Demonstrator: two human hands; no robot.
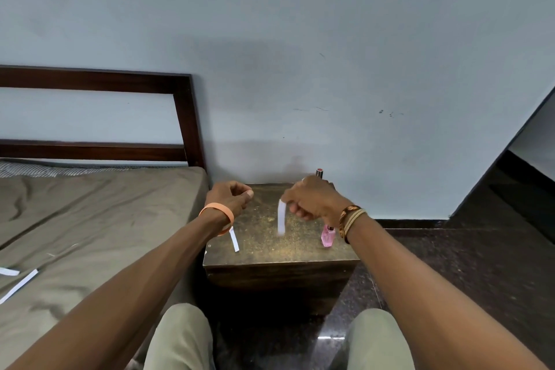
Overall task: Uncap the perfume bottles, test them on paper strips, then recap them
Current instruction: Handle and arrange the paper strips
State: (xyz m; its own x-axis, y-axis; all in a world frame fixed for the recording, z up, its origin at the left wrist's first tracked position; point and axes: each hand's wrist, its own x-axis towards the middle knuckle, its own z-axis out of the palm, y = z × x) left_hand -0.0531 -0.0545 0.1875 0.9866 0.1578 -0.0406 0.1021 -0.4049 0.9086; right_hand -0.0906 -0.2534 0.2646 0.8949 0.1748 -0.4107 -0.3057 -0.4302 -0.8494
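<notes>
Sitting with your knees in pale khaki trousers (180, 339) at the bottom of the view, you are stretching both bare forearms out over a small dark wooden bedside table (282, 267). To your left, two more white paper strips (19, 284) are lying flat on the olive-brown bed sheet (105, 219), the longer one running diagonally.

On the near left part of the table top, a second white paper strip (234, 240) is lying flat, its long axis running roughly near to far. At the right edge, a pink glass perfume bottle (327, 237) is standing upright, its top partly hidden behind your beaded bracelets (350, 219).

Your right hand (312, 201) is pinching a white paper strip (281, 218) by its upper end. The strip is hanging vertically above the table's middle, its blurred free end pointing down. Your left hand (232, 198), wearing an orange wristband (217, 216), is hovering with fingers curled in and nothing visible in them.

Behind your right hand, a dark bottle with a reddish top (319, 173) is peeking up. A dark wooden headboard (186, 117) is standing against the pale blue wall (300, 39).
</notes>
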